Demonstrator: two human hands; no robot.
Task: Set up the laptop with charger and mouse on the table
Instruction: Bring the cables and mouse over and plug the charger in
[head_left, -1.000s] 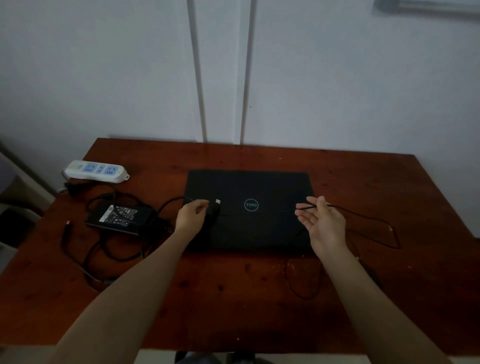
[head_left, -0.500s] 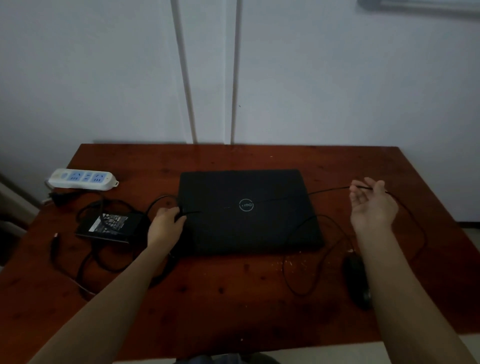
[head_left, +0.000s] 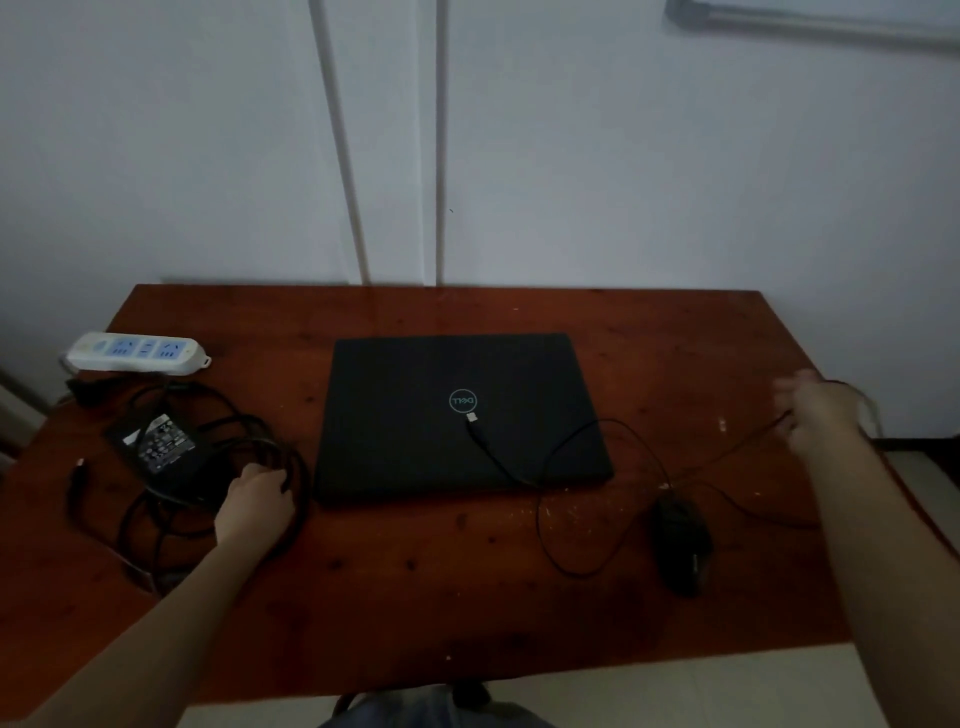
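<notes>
Our left hand (head_left: 257, 499) lies knuckles up on the table (head_left: 415, 597), its fingers curled round a loop of the black charger cable (head_left: 301, 478). Just beyond that grip and to its left sits the charger brick (head_left: 156, 447), label up, among the cable's coils. Farther out the same way, at the table's edge, lies the white power strip (head_left: 137, 353). Near the left hand, on its right, the laptop (head_left: 415, 447) lies closed and flat, logo up. The USB plug (head_left: 471, 418) of the mouse cable (head_left: 571, 571) rests on the lid just beside the logo. The cable runs off the lid's near edge, loops over the table and rises to our right hand (head_left: 815, 415). That hand is raised over the table's right side and blurred. The cable meets it at the fingers, but we cannot tell whether they pinch it or merely carry it. Nearer us than the right hand, and apart from it, the black mouse (head_left: 680, 545) rests on the table.
</notes>
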